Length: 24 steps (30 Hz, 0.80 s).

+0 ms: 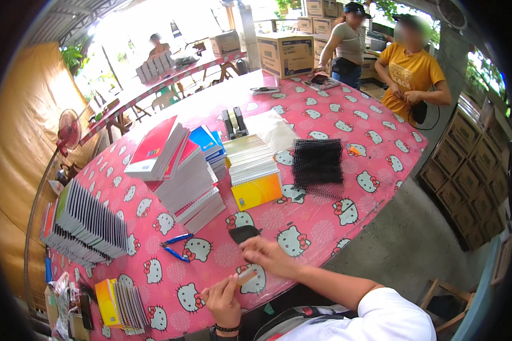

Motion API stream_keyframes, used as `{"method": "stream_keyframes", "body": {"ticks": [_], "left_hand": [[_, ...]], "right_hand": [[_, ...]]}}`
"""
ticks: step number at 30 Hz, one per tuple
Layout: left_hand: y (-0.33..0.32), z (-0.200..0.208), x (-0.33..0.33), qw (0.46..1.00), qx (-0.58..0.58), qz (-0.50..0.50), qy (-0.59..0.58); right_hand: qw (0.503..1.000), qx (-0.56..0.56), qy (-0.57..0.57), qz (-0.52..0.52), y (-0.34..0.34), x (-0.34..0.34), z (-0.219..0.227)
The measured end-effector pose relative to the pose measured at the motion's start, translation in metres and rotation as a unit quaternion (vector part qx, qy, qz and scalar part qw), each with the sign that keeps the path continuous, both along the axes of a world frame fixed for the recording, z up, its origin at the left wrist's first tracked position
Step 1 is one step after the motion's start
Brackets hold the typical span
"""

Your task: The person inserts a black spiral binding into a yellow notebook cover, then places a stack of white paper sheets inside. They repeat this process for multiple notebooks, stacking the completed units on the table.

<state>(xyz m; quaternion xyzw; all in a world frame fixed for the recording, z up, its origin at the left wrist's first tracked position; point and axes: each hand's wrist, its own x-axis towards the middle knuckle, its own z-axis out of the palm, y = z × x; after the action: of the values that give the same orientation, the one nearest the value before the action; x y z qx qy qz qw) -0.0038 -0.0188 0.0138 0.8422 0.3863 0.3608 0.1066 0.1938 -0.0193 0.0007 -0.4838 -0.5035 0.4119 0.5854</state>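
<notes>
Pink patterned table (320, 226) under notebook stacks (253, 170), black mesh (317, 163), pliers (177, 239)

Small print marks a carton (286, 55) and yellow shirt (411, 71).

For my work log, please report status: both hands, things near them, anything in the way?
Left hand: at tan piece, grip unclear. Right hand: at black piece, grip unclear. Blue pliers lie clear of both.
</notes>
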Motion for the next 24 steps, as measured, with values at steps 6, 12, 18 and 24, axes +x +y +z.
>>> {"method": "stream_keyframes", "body": {"ticks": [6,12,18,24], "left_hand": [[-0.006,0.015,-0.002,0.997,0.072,-0.009,0.010],[-0.003,0.007,0.000,0.997,0.074,-0.010,0.000],[-0.001,0.011,-0.002,0.998,0.059,-0.013,-0.006],[-0.003,0.012,0.000,0.999,0.052,-0.015,-0.008]], "right_hand": [[0.765,0.032,-0.512,-0.389,0.021,0.143,-0.001],[0.734,-0.070,-0.580,-0.346,0.016,0.181,-0.032],[0.737,-0.030,-0.586,-0.335,0.019,0.181,-0.033],[0.770,-0.013,-0.546,-0.329,0.016,0.178,-0.028]]}}
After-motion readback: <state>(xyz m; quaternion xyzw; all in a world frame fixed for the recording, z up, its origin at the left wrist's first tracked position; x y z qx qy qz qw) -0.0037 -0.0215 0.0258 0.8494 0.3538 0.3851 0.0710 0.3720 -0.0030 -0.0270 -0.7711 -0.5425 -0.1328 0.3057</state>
